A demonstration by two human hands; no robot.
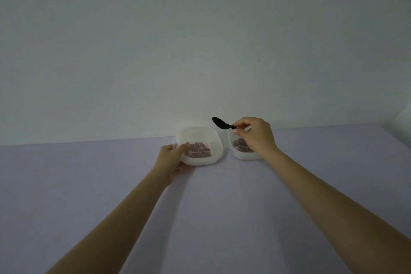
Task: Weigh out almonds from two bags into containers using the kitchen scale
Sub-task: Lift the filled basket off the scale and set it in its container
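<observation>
Pinching the spoon (222,123), bowl pointing left, right hand (255,135) hovers over right tub (242,157); left hand (172,158) grips left tub (206,161).

Person's two arms, bare from frame edge to wrist, slender forearms, left grip (172,159) bare, right grip (255,135) bare, short thumbnail showing on the right, knuckles plainly visible, lower forearms slightly blurred

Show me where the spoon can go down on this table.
Bare table lies left of the left hand, between the two forearms, and right of the right container. Crowded at the wall: the left container sits close beside it, the right hand holding the spoon above.
</observation>
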